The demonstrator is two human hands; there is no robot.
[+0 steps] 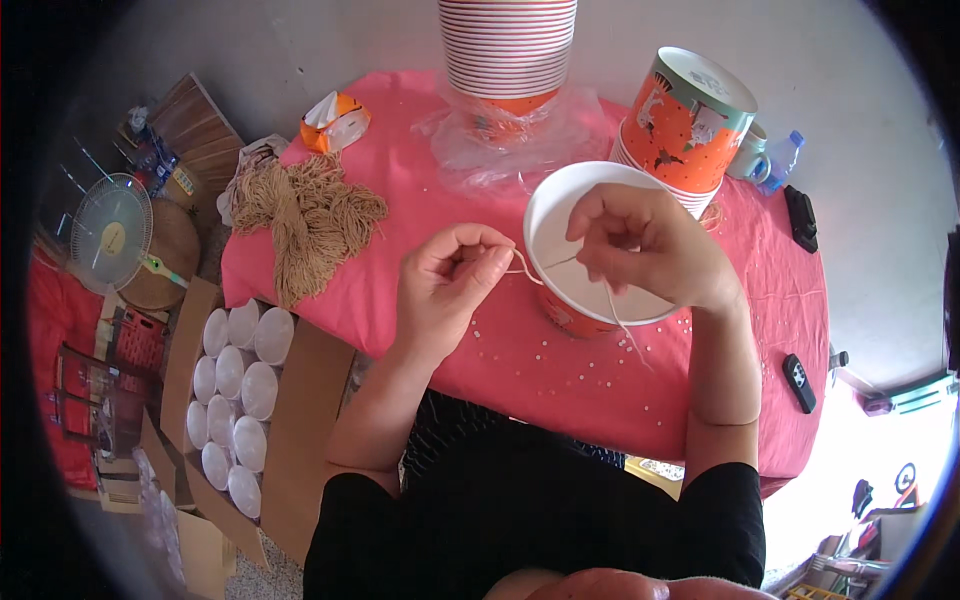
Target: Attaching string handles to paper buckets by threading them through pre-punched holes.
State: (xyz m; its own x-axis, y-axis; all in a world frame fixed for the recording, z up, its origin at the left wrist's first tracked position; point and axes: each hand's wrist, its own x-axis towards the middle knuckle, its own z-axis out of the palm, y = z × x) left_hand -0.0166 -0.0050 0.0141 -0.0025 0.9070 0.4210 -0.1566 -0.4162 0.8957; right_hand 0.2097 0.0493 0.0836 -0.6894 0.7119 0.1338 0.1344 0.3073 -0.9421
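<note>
My left hand [450, 290] is closed in a pinch on a pale string [534, 281], whose end runs from the fingertips toward the bucket rim. Opposite it, my right hand [655, 245] hovers over the mouth of a white-lined paper bucket [548, 215], fingers pinched together on the string. From under those fingers a loose strand [626, 331] trails down past the rim. A thin dark line pokes out of the right fingertips; whether it is a needle or more string I cannot tell. The bucket's outside is orange and stands on the pink tablecloth [400, 180].
Tan yarn skeins [305, 215] lie at the table's left. Behind stand a tall bucket stack [508, 50] in plastic film and an upside-down orange bucket stack [690, 125]. A remote control [798, 383] is at right. A cardboard box [305, 430] of clear cups sits lower left.
</note>
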